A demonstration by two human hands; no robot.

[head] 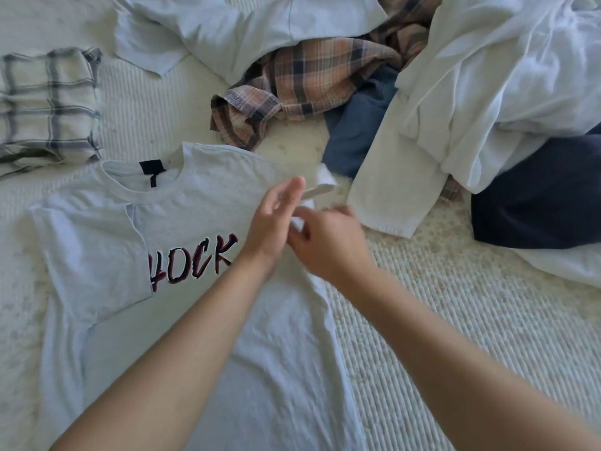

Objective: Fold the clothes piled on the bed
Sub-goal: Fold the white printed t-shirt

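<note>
The clothes are on a white bumpy bed cover [439,320]. One piece, a pale T-shirt [182,320], lies flat and face up on the bed cover, right in front of the person. It has a black tag inside the neck and dark red letters across the chest. The sleeve on the left side is folded in over the chest and hides the start of the word.

Both hands are at the T-shirt's right shoulder. The left hand [273,222] is open, with its fingers straight and pointing away from the person. The right hand [328,242] is curled and pinches a bit of the white sleeve [320,187], which is lifted off the bed. The two hands touch or almost touch. They are a little blurry.

Beyond the T-shirt, near its neck, is a pile of unfolded clothes. A plaid shirt [302,83] in orange and dark blue lies crumpled there. A blue cloth [354,131] sits just beside the plaid shirt. White clothes [487,92] are heaped to the right of the T-shirt, over a dark navy piece [536,196]. Another pale top [227,37] lies past the plaid shirt.

To the left of the T-shirt's neck is a folded checked cloth [45,105], white with grey lines.
</note>
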